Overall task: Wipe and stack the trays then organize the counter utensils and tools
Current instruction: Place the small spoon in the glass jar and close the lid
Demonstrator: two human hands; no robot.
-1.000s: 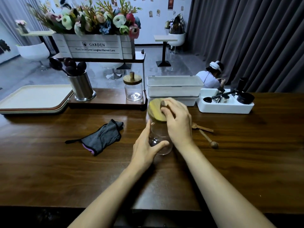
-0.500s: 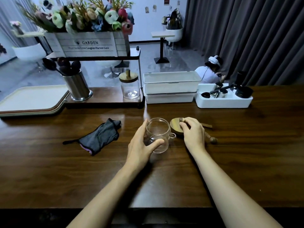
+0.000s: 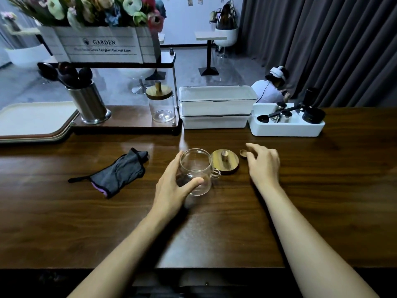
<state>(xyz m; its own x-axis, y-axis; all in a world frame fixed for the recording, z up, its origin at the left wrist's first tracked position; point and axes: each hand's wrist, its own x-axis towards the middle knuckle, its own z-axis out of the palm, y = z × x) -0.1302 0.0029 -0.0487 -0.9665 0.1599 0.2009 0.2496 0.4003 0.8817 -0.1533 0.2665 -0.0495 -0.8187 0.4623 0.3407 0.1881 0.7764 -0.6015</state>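
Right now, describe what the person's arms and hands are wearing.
Nothing visible. The left hand and right hand are bare: no gloves, rings, watch or bands. Both forearms are uncovered down to the picture's lower edge, so no sleeve shows. No markings or cables.

"GARDEN" over a blurred line, seemingly "Plant Smile Grow Laughter Harvest Love", on the white flower crate (image 3: 101, 45)

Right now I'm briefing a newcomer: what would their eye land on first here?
The lidless clear glass jar at the middle of the dark wooden counter, gripped by the left hand, draws the eye first. A round wooden lid lies just right of it, with the right hand by a small wooden spoon.
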